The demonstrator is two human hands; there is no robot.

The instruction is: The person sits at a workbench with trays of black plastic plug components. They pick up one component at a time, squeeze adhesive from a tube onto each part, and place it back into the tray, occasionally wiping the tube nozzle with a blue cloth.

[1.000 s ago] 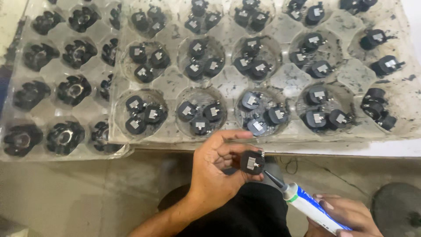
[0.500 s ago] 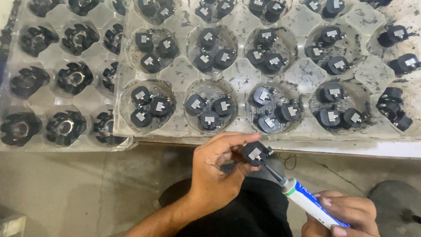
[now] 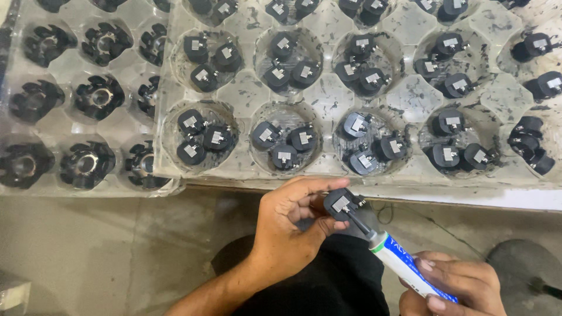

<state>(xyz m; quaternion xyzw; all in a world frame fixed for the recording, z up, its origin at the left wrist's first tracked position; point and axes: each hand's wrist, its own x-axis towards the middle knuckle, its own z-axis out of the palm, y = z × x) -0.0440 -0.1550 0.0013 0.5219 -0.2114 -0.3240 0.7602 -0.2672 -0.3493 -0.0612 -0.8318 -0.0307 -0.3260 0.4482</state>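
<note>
While the left hand (image 3: 290,225) pinches a small black part (image 3: 341,204) between thumb and fingertips, just below the near edge of the clear tray (image 3: 328,96), the right hand (image 3: 456,287) is wrapped around a white and blue tube (image 3: 404,266) whose dark nozzle (image 3: 358,222) touches the part's face beside its small silver plate. Both hands are closed on what they carry; neither is spread.

That clear tray holds cups with three or so similar black parts each, their silver plates facing up. Left of it, and partly tucked under it, lies a second tray (image 3: 126,64) with larger black round pieces, one to a cup.

To do this well, it seems best to keep the part turned so its silver plate faces the eye, brace the two hands near each other so the nozzle does not wander, and squeeze the tube gently so only a small bead lands where the tip sits. Too much pressure would likely smear the plate or the holding fingertips. Lifting the nozzle straight off should avoid a trailing thread.
</note>
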